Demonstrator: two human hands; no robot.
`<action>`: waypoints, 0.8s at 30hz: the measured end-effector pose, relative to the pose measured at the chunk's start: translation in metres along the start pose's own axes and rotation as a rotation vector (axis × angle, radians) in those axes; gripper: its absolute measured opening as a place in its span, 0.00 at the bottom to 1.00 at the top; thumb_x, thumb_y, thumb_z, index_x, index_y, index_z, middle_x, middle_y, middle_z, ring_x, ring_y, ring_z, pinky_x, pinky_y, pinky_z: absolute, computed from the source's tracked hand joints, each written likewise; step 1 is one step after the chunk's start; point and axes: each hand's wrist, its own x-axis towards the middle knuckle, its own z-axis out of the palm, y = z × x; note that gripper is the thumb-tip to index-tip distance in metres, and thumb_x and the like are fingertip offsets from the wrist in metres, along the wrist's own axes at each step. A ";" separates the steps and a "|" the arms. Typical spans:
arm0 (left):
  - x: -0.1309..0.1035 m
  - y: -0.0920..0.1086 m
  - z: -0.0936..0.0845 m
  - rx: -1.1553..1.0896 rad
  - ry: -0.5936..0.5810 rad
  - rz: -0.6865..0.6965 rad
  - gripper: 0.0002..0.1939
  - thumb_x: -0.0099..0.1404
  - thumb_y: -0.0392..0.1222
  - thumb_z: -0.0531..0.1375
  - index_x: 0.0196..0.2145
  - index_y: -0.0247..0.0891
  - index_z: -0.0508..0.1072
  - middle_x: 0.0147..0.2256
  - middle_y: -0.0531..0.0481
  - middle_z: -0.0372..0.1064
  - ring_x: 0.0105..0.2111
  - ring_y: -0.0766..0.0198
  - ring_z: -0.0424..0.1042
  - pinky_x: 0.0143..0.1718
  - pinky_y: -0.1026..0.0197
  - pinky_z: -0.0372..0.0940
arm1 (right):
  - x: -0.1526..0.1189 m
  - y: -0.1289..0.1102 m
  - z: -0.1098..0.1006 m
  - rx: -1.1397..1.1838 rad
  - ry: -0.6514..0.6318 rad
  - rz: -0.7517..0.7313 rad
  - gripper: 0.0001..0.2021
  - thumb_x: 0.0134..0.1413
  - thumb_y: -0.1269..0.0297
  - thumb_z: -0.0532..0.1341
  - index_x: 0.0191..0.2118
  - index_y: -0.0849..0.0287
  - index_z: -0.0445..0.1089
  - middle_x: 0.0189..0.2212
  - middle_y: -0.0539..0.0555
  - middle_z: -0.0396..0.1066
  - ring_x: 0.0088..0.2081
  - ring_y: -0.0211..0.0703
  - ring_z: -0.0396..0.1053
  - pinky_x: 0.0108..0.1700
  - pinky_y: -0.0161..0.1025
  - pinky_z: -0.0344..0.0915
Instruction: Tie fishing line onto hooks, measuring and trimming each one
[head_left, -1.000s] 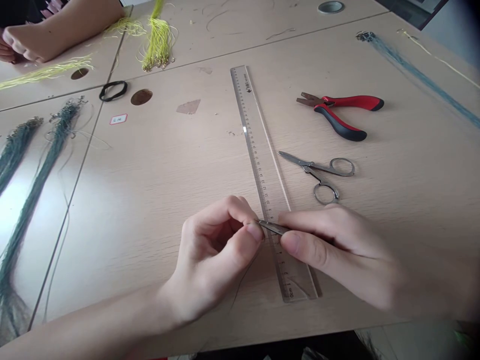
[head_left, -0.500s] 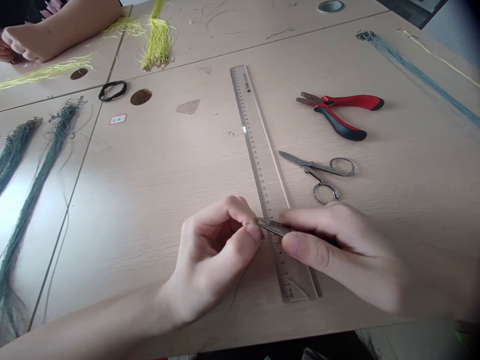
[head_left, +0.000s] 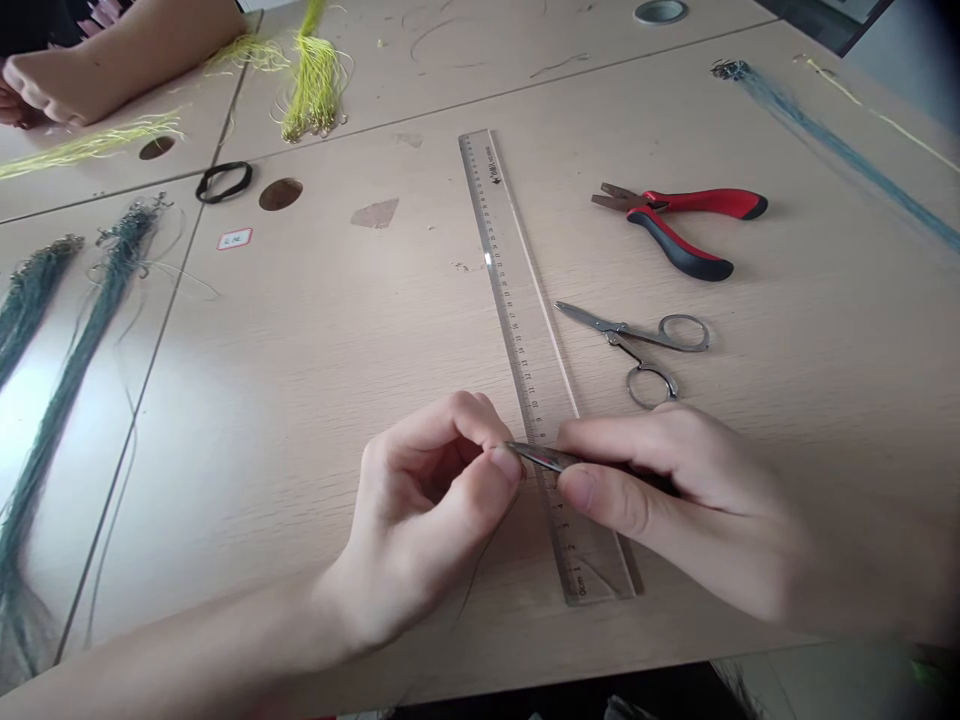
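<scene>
My right hand is closed round a slim metal tool, whose narrow tip reaches my left fingertips. Thumb and forefinger of my left hand are pinched on a thin dark thread that hangs below them. Whatever sits right between those fingertips is too small to make out. Under the tool lies a clear ruler, partly hidden by my right hand. Silver scissors rest open just beyond my right hand, and red-and-black pliers lie farther back with jaws apart.
Bundles of blue-green thread lie at the left, another at the right. Yellow thread is at the back, near another person's arm. A black band, a small label and a tape roll are on the table.
The metal tool has shifted slightly left and turned a little, its tip now against my left fingertips. My right hand moved slightly left with it; my left hand is nearly still.
</scene>
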 end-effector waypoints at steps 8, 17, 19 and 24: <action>0.000 0.000 0.000 -0.014 0.007 -0.014 0.10 0.66 0.38 0.57 0.26 0.39 0.66 0.23 0.56 0.56 0.21 0.71 0.54 0.22 0.63 0.50 | 0.002 0.003 0.003 0.017 0.008 -0.052 0.18 0.59 0.48 0.54 0.27 0.58 0.64 0.18 0.45 0.52 0.21 0.34 0.51 0.21 0.34 0.46; 0.000 0.001 0.000 0.000 0.008 -0.008 0.10 0.66 0.38 0.57 0.26 0.39 0.66 0.23 0.56 0.56 0.21 0.70 0.54 0.22 0.62 0.49 | 0.001 0.001 0.001 0.006 0.004 -0.047 0.15 0.60 0.51 0.55 0.30 0.56 0.68 0.17 0.45 0.54 0.21 0.34 0.53 0.21 0.33 0.47; 0.000 0.000 0.000 0.004 0.003 -0.006 0.10 0.66 0.38 0.57 0.25 0.39 0.66 0.23 0.56 0.56 0.21 0.70 0.54 0.22 0.62 0.49 | 0.001 0.001 0.001 0.014 0.009 -0.047 0.15 0.60 0.50 0.55 0.31 0.55 0.69 0.18 0.45 0.56 0.21 0.35 0.54 0.21 0.33 0.48; 0.000 0.000 -0.001 0.011 -0.001 0.000 0.10 0.66 0.38 0.56 0.25 0.39 0.65 0.23 0.56 0.56 0.22 0.70 0.54 0.22 0.62 0.49 | 0.001 0.002 0.002 -0.013 0.051 -0.060 0.19 0.60 0.50 0.55 0.24 0.58 0.63 0.16 0.45 0.53 0.20 0.33 0.51 0.20 0.34 0.45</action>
